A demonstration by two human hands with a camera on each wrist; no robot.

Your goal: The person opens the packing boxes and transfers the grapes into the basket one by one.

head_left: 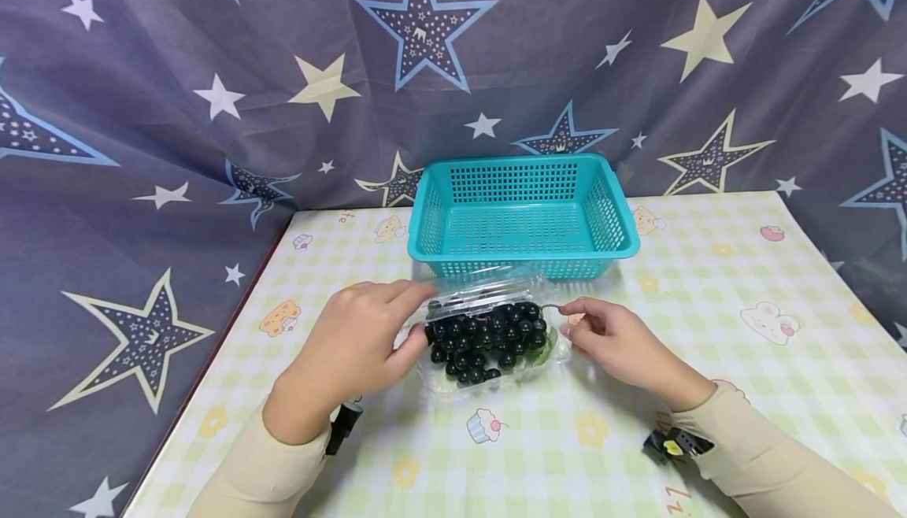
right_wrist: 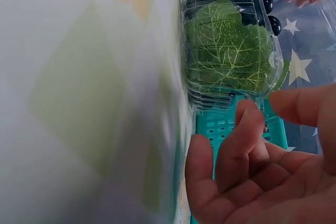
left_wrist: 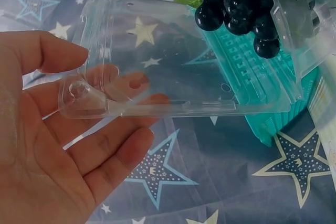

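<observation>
A hinged clear plastic box (head_left: 496,388) holds a bunch of black grapes (head_left: 475,341), with a green leaf (right_wrist: 226,51) at its right end. The raised transparent lid (left_wrist: 173,85) is held at its corner by my left hand (head_left: 364,337), thumb on one side and fingers behind it. At the opposite end of the box, my right hand (head_left: 616,345) brings thumb and index fingertips to the rim corner and pinches there, the other fingers curled. A thin brown stem (head_left: 549,306) runs from the grapes to the index fingertip.
Behind the box stands a turquoise plastic basket (head_left: 524,258) with perforated walls. A checked, cartoon-printed cloth (head_left: 708,282) covers the table. Dark curtains (head_left: 510,53) printed with stars hang behind and at the sides. Each wrist wears a small black camera.
</observation>
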